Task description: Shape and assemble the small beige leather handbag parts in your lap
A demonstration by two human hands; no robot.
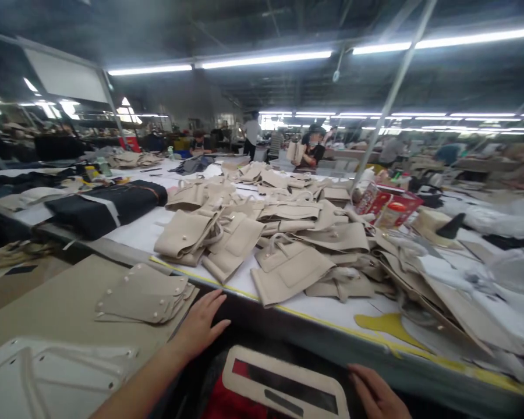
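Observation:
My left hand point(203, 326) is empty, its fingers spread beside the table's near edge, right of a stack of beige pieces with metal studs point(142, 294). At the bottom right, my right hand point(378, 393) has its fingers stretched out, with nothing visible in them. Between the hands, low in the view, lies a beige frame-shaped panel point(283, 368) with a long rectangular opening and a smaller dark slot. Red material point(229, 401) shows beneath it. Past the edge, half-made beige bag pieces with handles point(292, 267) lie heaped on the table.
Yellow tape point(305, 317) runs along the table edge, and a yellow scrap point(386, 327) lies near it. A dark wrapped bundle point(109, 206) is at left, a red printed bag point(388, 203) at right. A slanted metal pole point(388, 110) rises behind. Another person point(312, 154) stands across the table.

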